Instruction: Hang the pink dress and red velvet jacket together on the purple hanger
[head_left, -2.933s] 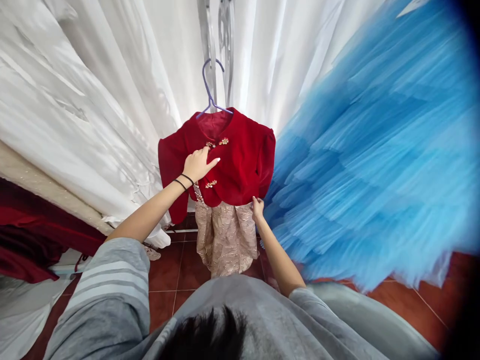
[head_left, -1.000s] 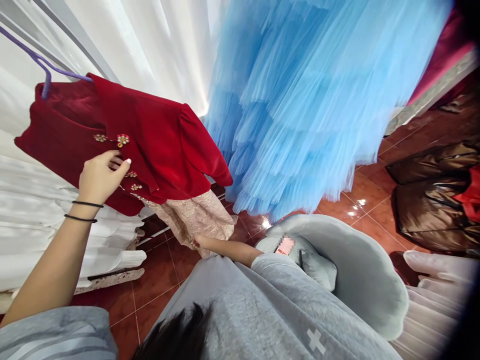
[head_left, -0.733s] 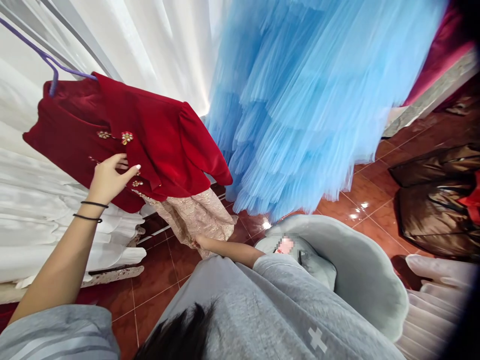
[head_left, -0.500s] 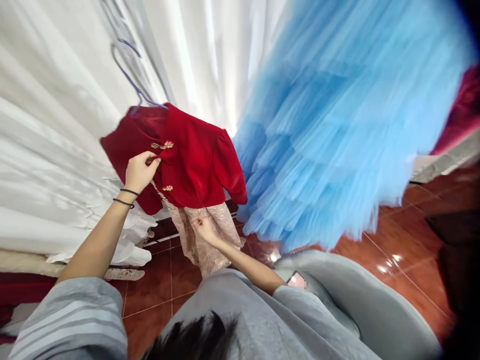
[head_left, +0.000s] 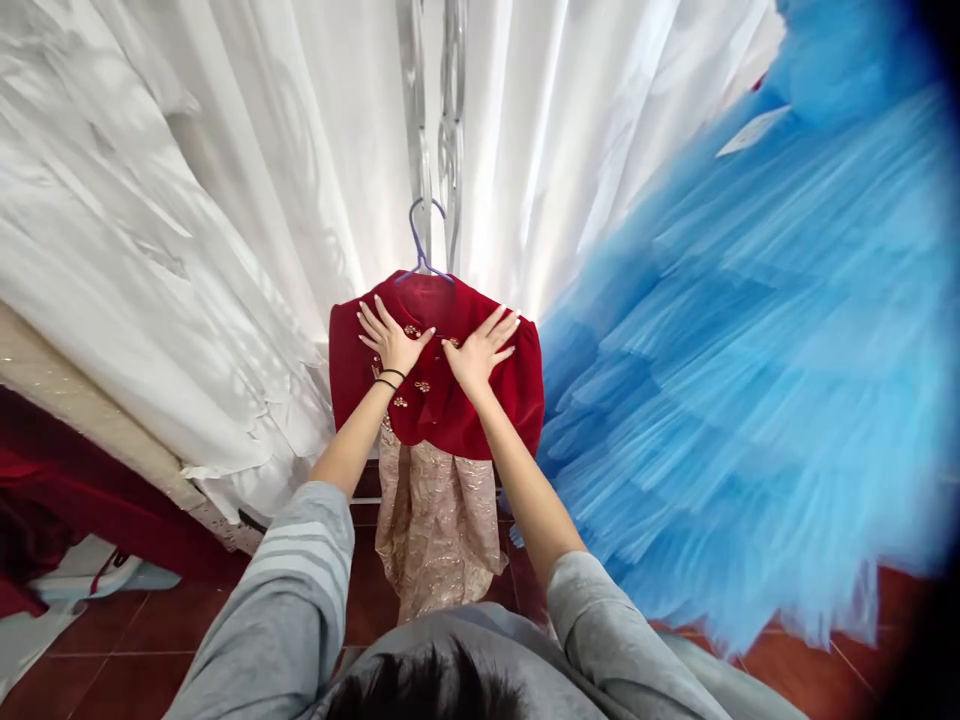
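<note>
A red velvet jacket (head_left: 517, 390) with gold flower-shaped buttons hangs in front of me on a purple hanger (head_left: 421, 264). My left hand (head_left: 394, 340) lies on the jacket's left front with fingers spread, two black bands at the wrist. Against the right front rests my right hand (head_left: 480, 352), also open, its thumb close to the left one. Neither hand grips the cloth. Below the jacket's hem hangs a pale pink-gold brocade skirt (head_left: 442, 530).
A metal chain-like hanging bar (head_left: 452, 130) runs above the hanger, before white drapes (head_left: 345, 120). White garments (head_left: 150, 260) hang at left. A layered blue tulle gown (head_left: 750, 380) fills the right. Red floor tiles (head_left: 157, 640) show below.
My left hand has let go of the jacket's front edge and now lies spread on it. My right hand has risen from beside the skirt onto the jacket. The view has turned left.
</note>
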